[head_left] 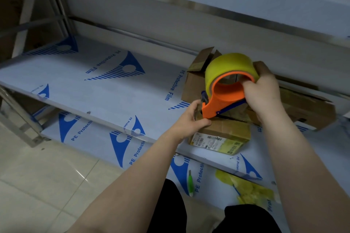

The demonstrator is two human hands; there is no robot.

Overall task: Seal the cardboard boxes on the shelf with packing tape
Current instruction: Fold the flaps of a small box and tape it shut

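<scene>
While the near box (pixel 225 128) sits at the front lip of the middle shelf (pixel 113 89), right of centre, the person braces it so the tape can bite. The left hand (pixel 189 121) grips the box's left end, thumb laid along the near top edge and fingers curled over the far side, which likely keeps the light carton from sliding as tape is drawn. Whether a tape end lies under those fingers cannot be told. The right hand (pixel 265 92) is closed around the handle of the orange tape dispenser (pixel 221 98), fingers hooked through the core of the yellow tape roll (pixel 227 64), a hold that allows downward pressure and a pull. The dispenser's long axis slants from its mouth, low and left at the box's left top corner, up to the roll, higher and to the right; the mouth points down and left at the cardboard. The box's top seam appears to run left to right, so a rightward pull would probably follow it. Just behind stands an open-flapped box (pixel 195 81), and a third box (pixel 310 111) lies to the right. On the lower shelf rest a green knife (pixel 191 185) and a wad of used tape (pixel 251 193).
</scene>
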